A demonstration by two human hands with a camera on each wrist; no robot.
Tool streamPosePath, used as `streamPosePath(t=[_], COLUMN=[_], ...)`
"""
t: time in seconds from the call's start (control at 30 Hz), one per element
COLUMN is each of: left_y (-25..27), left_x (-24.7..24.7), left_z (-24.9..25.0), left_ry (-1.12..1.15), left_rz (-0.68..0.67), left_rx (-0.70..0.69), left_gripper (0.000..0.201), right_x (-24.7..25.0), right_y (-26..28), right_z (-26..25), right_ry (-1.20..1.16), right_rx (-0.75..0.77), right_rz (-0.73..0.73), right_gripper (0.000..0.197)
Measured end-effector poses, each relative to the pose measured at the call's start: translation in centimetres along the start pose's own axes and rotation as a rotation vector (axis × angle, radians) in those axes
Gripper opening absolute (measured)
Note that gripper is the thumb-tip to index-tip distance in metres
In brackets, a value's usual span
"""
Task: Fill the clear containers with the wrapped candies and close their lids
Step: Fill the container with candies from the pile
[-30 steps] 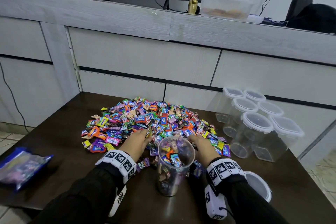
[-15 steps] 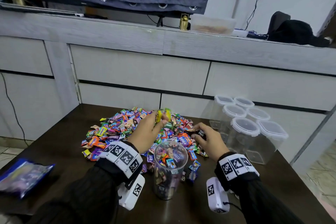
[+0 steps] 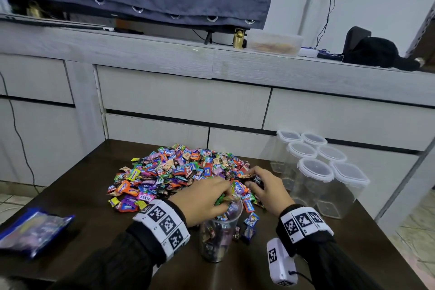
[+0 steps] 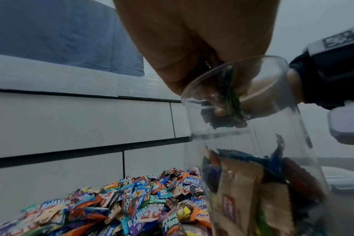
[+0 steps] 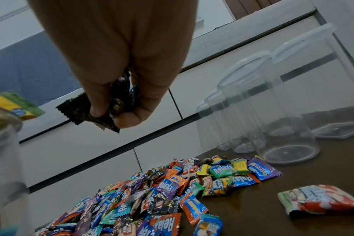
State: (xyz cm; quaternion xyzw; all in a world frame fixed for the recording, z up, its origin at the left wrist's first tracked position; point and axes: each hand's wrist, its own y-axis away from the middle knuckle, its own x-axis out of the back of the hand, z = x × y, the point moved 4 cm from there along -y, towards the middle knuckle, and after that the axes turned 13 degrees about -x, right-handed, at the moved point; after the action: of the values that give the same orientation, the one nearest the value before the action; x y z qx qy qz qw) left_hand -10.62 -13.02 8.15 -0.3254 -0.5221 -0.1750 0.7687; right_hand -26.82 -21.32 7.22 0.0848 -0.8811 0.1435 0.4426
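Note:
A big heap of wrapped candies (image 3: 179, 172) (image 4: 131, 206) (image 5: 164, 193) lies mid-table. In front of it stands an open clear container (image 3: 220, 233) (image 4: 251, 143), partly filled with candies. My left hand (image 3: 207, 198) (image 4: 218, 99) hovers at its mouth, fingers curled round a few candies, a green wrapper dipping past the rim. My right hand (image 3: 261, 183) (image 5: 119, 111) sits just right of the container above the heap's edge, pinching dark-wrapped candies (image 5: 87, 111).
Several empty clear containers with white lids (image 3: 315, 169) (image 5: 273, 102) stand grouped at the table's right. A loose white lid (image 4: 341, 180) lies beside the open container. A blue candy bag (image 3: 33, 231) rests at the left edge. Grey drawers stand behind the dark table (image 3: 82, 186).
My left hand has come down from above the heap to the container's mouth with its candies. The right hand keeps its dark candies and has barely shifted. The head view tilted up.

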Motion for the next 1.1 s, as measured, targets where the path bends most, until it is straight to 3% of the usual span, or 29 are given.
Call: streamPosePath(t=[0.2, 0.63, 0.93, 1.1], left_y=[-0.6, -0.7, -0.2, 0.6], left_x=[0.1, 0.0, -0.1, -0.5], left_z=[-0.1, -0.4, -0.4, -1.0], left_ry=[-0.049, -0.183, 0.036, 0.138], left_rz=[-0.121, -0.122, 0.103, 0.203], left_rx=[-0.033, -0.101, -0.078, -0.043], left_gripper=[0.007, 0.009, 0.015, 0.037], right_x=[0.1, 0.2, 0.3, 1.2], right_y=[0.1, 0.1, -0.2, -0.3], right_z=[-0.4, -0.2, -0.2, -1.3], right_ry=[-0.025, -0.018, -0.027, -0.155], right_rx=[0.016, 0.009, 0.019, 0.055], right_rz=[0.009, 0.002, 0.015, 0.038], right_gripper=[0.021, 0.019, 0.020, 0.015])
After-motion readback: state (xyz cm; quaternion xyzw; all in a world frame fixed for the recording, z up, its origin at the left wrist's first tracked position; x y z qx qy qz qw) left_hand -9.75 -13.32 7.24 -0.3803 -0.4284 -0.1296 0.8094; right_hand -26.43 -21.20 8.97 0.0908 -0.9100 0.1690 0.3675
